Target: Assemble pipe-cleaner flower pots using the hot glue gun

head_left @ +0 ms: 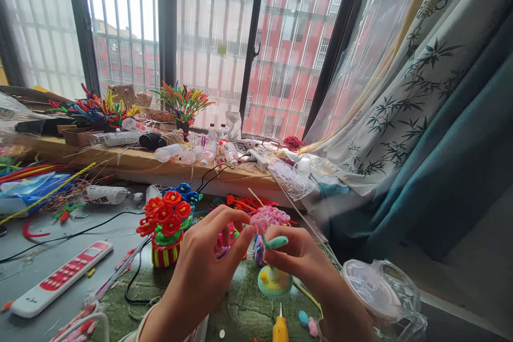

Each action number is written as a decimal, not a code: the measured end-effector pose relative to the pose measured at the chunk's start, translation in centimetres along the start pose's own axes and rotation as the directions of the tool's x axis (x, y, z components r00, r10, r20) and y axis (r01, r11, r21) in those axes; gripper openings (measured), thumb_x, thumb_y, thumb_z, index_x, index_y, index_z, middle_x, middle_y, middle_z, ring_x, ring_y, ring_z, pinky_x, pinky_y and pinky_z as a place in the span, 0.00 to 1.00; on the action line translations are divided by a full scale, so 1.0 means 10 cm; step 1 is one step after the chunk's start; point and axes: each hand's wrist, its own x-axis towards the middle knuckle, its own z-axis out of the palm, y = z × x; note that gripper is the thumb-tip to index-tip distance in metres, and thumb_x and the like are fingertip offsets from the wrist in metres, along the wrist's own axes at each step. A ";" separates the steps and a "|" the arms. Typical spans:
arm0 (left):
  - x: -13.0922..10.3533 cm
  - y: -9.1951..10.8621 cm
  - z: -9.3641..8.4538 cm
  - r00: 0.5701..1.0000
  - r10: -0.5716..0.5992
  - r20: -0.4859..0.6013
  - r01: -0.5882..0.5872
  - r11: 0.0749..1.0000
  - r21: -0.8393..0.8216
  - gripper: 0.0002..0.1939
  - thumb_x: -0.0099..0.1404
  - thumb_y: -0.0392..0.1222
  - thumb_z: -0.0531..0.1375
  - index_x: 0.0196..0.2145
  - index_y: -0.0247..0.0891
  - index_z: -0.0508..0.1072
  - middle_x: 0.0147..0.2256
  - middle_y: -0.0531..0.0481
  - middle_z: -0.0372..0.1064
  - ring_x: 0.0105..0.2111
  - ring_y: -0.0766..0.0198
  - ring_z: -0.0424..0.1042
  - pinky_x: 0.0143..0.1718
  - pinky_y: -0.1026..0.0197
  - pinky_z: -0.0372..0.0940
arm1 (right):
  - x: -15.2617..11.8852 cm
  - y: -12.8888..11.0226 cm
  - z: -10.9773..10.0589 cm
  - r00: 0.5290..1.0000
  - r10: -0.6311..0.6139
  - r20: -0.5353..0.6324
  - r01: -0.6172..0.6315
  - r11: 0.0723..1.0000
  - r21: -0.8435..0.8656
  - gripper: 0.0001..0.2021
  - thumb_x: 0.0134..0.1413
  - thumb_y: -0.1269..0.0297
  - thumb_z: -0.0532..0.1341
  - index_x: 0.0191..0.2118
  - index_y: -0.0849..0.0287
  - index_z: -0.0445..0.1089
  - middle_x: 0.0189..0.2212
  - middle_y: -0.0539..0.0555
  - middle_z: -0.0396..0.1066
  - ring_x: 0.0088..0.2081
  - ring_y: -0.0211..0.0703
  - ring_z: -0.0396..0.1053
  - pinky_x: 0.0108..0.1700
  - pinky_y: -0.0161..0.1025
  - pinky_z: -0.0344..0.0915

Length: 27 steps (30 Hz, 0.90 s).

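Observation:
My left hand pinches the edge of a pink pipe-cleaner flower between thumb and index finger. Fingers of my right hand close round its green stem, just beside a mint-green leaf. Below my right fingers is a round mint-and-yellow fuzzy base; the join between stem and base is partly hidden. Another pink flower bunch shows behind the held bloom. To the left of my left hand stands a striped red-and-yellow pot of red pipe-cleaner flowers.
A yellow-handled awl points up at the front, beside small blue and pink pompoms. A white remote-like device lies left. Clear plastic packaging sits right. Bottles and pipe-cleaner plants crowd the windowsill.

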 end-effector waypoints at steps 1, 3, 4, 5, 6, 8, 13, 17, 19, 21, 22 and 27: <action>0.00 -0.01 0.01 1.000 0.025 -0.002 -0.025 1.000 0.005 0.05 0.68 0.45 0.61 0.34 0.44 0.74 0.29 0.60 0.71 0.24 0.71 0.65 0.27 0.66 0.59 | 0.00 0.00 0.00 1.000 -0.001 0.003 0.001 1.000 -0.006 0.22 0.38 0.49 0.77 0.27 0.61 0.72 0.23 0.46 0.65 0.27 0.34 0.62 0.28 0.30 0.60; -0.02 -0.03 0.01 0.999 0.047 -0.016 -0.047 0.999 0.023 0.05 0.68 0.43 0.61 0.33 0.43 0.73 0.28 0.60 0.69 0.23 0.72 0.64 0.26 0.66 0.59 | 0.00 0.01 0.01 1.000 0.000 0.004 0.000 1.000 -0.016 0.22 0.38 0.49 0.77 0.27 0.60 0.72 0.24 0.46 0.65 0.27 0.35 0.63 0.27 0.30 0.60; -0.02 -0.03 0.02 0.998 0.056 -0.020 -0.055 0.998 0.031 0.05 0.68 0.42 0.61 0.32 0.43 0.72 0.27 0.60 0.69 0.23 0.72 0.64 0.26 0.66 0.59 | 0.00 0.01 0.02 1.000 0.001 0.000 -0.001 1.000 -0.021 0.22 0.37 0.48 0.77 0.27 0.60 0.72 0.24 0.46 0.66 0.27 0.35 0.64 0.27 0.31 0.61; -0.03 -0.04 0.02 0.998 0.063 -0.022 -0.062 0.997 0.039 0.05 0.68 0.41 0.61 0.32 0.43 0.72 0.27 0.59 0.69 0.23 0.72 0.64 0.26 0.66 0.59 | 0.00 0.01 0.02 1.000 0.002 -0.003 -0.002 1.000 -0.026 0.22 0.37 0.48 0.77 0.27 0.60 0.72 0.23 0.46 0.66 0.26 0.36 0.65 0.26 0.31 0.61; -0.03 -0.03 0.02 0.997 0.069 -0.026 -0.068 0.996 0.049 0.05 0.67 0.40 0.61 0.32 0.42 0.72 0.27 0.59 0.69 0.23 0.72 0.64 0.26 0.66 0.60 | 0.00 0.01 0.03 1.000 0.004 -0.006 -0.004 1.000 -0.030 0.22 0.38 0.47 0.76 0.27 0.60 0.72 0.23 0.46 0.66 0.26 0.36 0.66 0.26 0.31 0.62; -0.03 -0.01 0.02 0.994 0.100 -0.043 -0.097 0.993 0.069 0.05 0.67 0.38 0.61 0.32 0.42 0.72 0.27 0.58 0.69 0.23 0.72 0.65 0.26 0.67 0.61 | 0.00 0.01 0.03 1.000 0.004 -0.012 -0.004 0.999 -0.040 0.22 0.38 0.47 0.76 0.28 0.60 0.72 0.23 0.46 0.67 0.26 0.36 0.66 0.26 0.32 0.62; -0.01 0.05 0.02 0.954 0.279 -0.106 -0.255 0.946 0.198 0.05 0.66 0.32 0.60 0.33 0.40 0.72 0.29 0.56 0.73 0.27 0.71 0.72 0.30 0.68 0.65 | 0.03 0.01 0.02 0.997 -0.072 -0.039 0.067 0.991 -0.119 0.20 0.39 0.49 0.76 0.28 0.59 0.74 0.25 0.47 0.67 0.29 0.38 0.66 0.30 0.32 0.63; -0.02 0.06 0.00 0.887 0.447 -0.116 -0.398 0.867 0.299 0.05 0.66 0.31 0.61 0.36 0.41 0.72 0.30 0.55 0.75 0.29 0.69 0.73 0.35 0.65 0.67 | 0.05 0.01 0.03 0.979 -0.200 -0.049 0.187 0.962 -0.200 0.16 0.44 0.50 0.75 0.29 0.57 0.76 0.29 0.50 0.70 0.34 0.42 0.67 0.32 0.35 0.66; -0.03 0.07 -0.01 0.860 0.498 -0.111 -0.451 0.844 0.290 0.07 0.65 0.30 0.61 0.38 0.40 0.72 0.30 0.54 0.75 0.29 0.69 0.73 0.35 0.65 0.67 | 0.04 0.00 0.04 0.956 -0.285 -0.066 0.259 0.930 -0.262 0.13 0.44 0.52 0.75 0.29 0.55 0.77 0.32 0.51 0.72 0.36 0.44 0.69 0.35 0.36 0.67; -0.05 0.09 -0.03 0.841 0.528 -0.115 -0.483 0.831 0.276 0.08 0.65 0.28 0.61 0.39 0.39 0.72 0.31 0.53 0.76 0.29 0.70 0.73 0.35 0.66 0.67 | 0.04 0.00 0.05 0.926 -0.369 -0.085 0.322 0.884 -0.338 0.10 0.45 0.56 0.75 0.29 0.54 0.78 0.33 0.51 0.73 0.37 0.44 0.70 0.39 0.37 0.67; -0.05 0.09 -0.03 0.837 0.533 -0.123 -0.488 0.830 0.269 0.08 0.65 0.28 0.61 0.39 0.39 0.72 0.31 0.53 0.76 0.29 0.70 0.73 0.35 0.66 0.67 | 0.04 -0.01 0.06 0.907 -0.409 -0.099 0.347 0.860 -0.374 0.08 0.46 0.58 0.75 0.30 0.53 0.78 0.33 0.50 0.74 0.37 0.43 0.70 0.40 0.37 0.66; -0.04 0.06 -0.02 0.864 0.475 -0.168 -0.432 0.871 0.235 0.10 0.66 0.28 0.59 0.41 0.39 0.73 0.34 0.52 0.76 0.33 0.70 0.75 0.39 0.67 0.69 | 0.05 0.01 0.09 0.793 -0.582 -0.183 0.431 0.747 -0.506 0.05 0.56 0.61 0.69 0.30 0.53 0.77 0.34 0.50 0.74 0.37 0.43 0.71 0.43 0.38 0.65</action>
